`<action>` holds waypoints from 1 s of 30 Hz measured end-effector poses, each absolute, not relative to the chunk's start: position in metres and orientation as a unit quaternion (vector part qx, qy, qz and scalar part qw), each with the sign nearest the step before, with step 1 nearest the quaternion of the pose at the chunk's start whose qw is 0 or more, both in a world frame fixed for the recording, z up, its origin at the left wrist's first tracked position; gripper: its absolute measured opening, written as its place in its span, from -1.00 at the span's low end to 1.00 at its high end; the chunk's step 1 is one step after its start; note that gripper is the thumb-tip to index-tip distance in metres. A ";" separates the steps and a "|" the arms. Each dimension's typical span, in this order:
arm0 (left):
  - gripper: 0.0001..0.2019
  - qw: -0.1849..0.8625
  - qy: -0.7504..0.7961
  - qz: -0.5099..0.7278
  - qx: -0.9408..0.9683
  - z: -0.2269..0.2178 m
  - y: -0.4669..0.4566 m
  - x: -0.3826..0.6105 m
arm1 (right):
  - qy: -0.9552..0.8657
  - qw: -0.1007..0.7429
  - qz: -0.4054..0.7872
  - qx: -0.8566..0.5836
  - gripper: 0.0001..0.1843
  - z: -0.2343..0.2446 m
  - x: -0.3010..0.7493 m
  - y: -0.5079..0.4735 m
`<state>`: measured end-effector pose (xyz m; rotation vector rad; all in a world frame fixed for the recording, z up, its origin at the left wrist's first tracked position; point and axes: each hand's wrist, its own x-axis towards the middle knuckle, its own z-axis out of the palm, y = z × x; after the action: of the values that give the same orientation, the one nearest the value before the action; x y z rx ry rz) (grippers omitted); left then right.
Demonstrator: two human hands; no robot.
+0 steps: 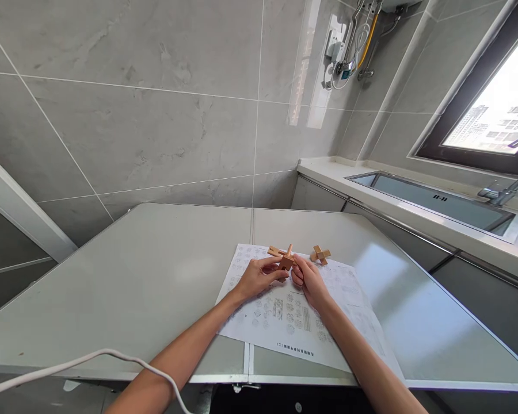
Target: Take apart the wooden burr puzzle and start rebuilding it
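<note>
Wooden puzzle pieces (286, 262), partly fitted together, are held up over a printed sheet. My left hand (261, 275) is closed on them from the left, thumb below and fingers above. One flat bar sticks out to the upper left, and a thin peg points up. My right hand (307, 277) pinches the right side of the same pieces; its fingertips partly hide what it grips. Just beyond my right hand, a cross-shaped wooden puzzle (320, 255) rests at the sheet's far edge. Small diagrams cover the paper sheet (259, 322) under both hands.
The pale folding table (112, 276) has a seam down its middle. A white cable (107, 352) loops across the front left, over my left forearm. To the right stand a counter with a sink (431, 198) and a faucet (498, 194). A tiled wall (176, 126) rises behind.
</note>
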<state>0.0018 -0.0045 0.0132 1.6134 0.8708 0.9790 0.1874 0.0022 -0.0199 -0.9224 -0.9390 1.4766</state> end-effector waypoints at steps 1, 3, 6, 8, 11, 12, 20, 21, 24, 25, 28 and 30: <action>-0.56 0.502 0.362 0.408 0.671 0.014 -0.005 0.002 | -0.392 0.556 0.621 -0.389 -0.45 -0.020 0.188 0.003; -0.52 0.495 0.366 0.415 0.671 0.016 -0.006 0.002 | -0.378 0.575 0.612 -0.391 -0.43 -0.022 0.190 0.005; -0.49 0.471 0.379 0.442 0.663 0.020 -0.004 0.000 | -0.352 0.605 0.592 -0.399 -0.43 -0.025 0.195 0.010; -0.49 0.445 0.398 0.469 0.651 0.021 0.001 -0.004 | -0.340 0.619 0.584 -0.401 -0.45 -0.027 0.199 0.014; -0.53 0.396 0.445 0.498 0.630 0.019 0.013 -0.015 | -0.340 0.607 0.594 -0.404 -0.44 -0.028 0.201 0.015; -0.56 0.380 0.462 0.491 0.633 0.018 0.017 -0.019 | -0.345 0.594 0.602 -0.407 -0.44 -0.028 0.200 0.014; -0.68 0.328 0.575 0.379 0.647 0.007 0.034 -0.040 | -0.413 0.528 0.599 -0.438 -0.45 -0.023 0.191 0.001; -0.68 0.328 0.580 0.377 0.643 0.006 0.035 -0.041 | -0.415 0.528 0.597 -0.439 -0.44 -0.023 0.191 0.000; -0.70 0.334 0.598 0.369 0.628 0.002 0.038 -0.043 | -0.420 0.524 0.601 -0.434 -0.45 -0.023 0.192 0.001; -0.71 0.341 0.603 0.366 0.621 0.001 0.039 -0.044 | -0.419 0.520 0.606 -0.432 -0.45 -0.023 0.193 0.001; -0.75 0.372 0.616 0.349 0.601 0.001 0.040 -0.047 | -0.416 0.506 0.625 -0.425 -0.46 -0.022 0.195 0.002; -0.76 0.390 0.622 0.336 0.591 0.002 0.041 -0.049 | -0.417 0.493 0.638 -0.419 -0.45 -0.021 0.196 0.002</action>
<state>-0.0489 0.0408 0.0016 1.5015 1.5804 0.8532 0.1963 0.0015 -0.0207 -1.0169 -1.0122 1.5475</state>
